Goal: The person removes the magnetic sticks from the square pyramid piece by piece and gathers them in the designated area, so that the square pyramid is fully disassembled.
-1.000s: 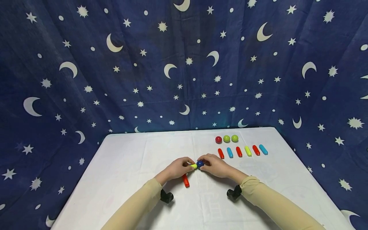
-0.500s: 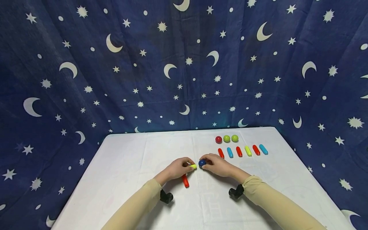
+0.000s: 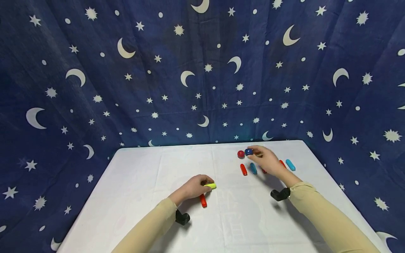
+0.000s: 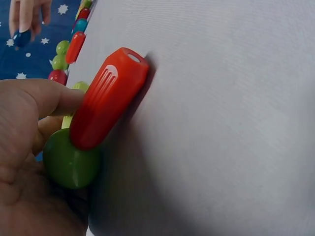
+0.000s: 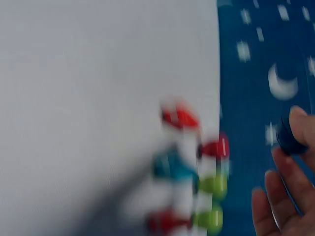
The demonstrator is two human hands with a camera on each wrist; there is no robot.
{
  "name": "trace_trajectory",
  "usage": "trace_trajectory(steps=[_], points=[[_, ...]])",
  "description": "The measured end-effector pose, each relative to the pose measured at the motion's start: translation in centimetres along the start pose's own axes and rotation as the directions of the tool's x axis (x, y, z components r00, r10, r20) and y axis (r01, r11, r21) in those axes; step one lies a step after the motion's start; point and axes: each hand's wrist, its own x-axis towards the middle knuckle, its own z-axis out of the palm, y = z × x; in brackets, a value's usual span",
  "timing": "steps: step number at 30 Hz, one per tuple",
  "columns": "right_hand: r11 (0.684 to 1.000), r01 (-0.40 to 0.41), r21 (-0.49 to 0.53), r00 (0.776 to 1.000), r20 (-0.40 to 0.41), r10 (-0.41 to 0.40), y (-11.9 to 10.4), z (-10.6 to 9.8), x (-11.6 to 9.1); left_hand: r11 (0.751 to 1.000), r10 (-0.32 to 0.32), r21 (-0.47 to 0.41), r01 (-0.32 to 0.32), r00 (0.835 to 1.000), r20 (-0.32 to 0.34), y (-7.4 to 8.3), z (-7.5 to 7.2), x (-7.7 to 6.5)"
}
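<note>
My left hand (image 3: 197,187) pinches a short yellow plastic rod (image 3: 211,185) low over the white table. In the left wrist view a green ball (image 4: 71,160) lies against the palm, with a ridged red rod (image 4: 109,98) joined to it and reaching outward; the yellow rod shows behind the fingers. My right hand (image 3: 267,161), raised over the table's back right, holds a dark blue ball (image 3: 248,151) between thumb and fingertips. From the right wrist the blue ball (image 5: 289,137) is seen against the curtain, the other fingers spread below it.
Below the right hand stand a red ball (image 3: 241,154) and two green balls (image 5: 212,187), hidden from the head view. A row of rods includes a red rod (image 3: 243,169) and a blue rod (image 3: 290,164). A starry curtain (image 3: 202,70) hangs behind the table (image 3: 139,175).
The blue ball, held close to the yellow rod's end a second ago, has moved away with my right hand to the back right. My left hand has stayed nearly in place.
</note>
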Motion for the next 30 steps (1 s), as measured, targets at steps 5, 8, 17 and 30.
trace_trajectory(steps=[5,8,17,30], points=[[0.975,-0.183,-0.123,0.978,-0.128,0.168,3.1,-3.9,1.5,1.000,-0.011,-0.029,0.011,1.000,-0.010,0.2,-0.2,-0.2],[0.952,-0.250,-0.178,0.964,-0.135,0.228,4.7,-4.8,2.1,0.999,-0.019,-0.036,0.019,1.000,-0.007,0.3,-0.2,-0.2],[0.902,-0.355,-0.244,0.934,-0.065,0.350,6.7,-4.5,3.3,0.998,-0.045,-0.051,0.045,0.999,0.003,0.1,0.0,-0.1],[0.873,-0.377,-0.307,0.923,-0.050,0.381,6.8,-3.8,3.4,0.998,-0.041,-0.054,0.042,0.999,0.009,0.0,0.0,-0.1]])
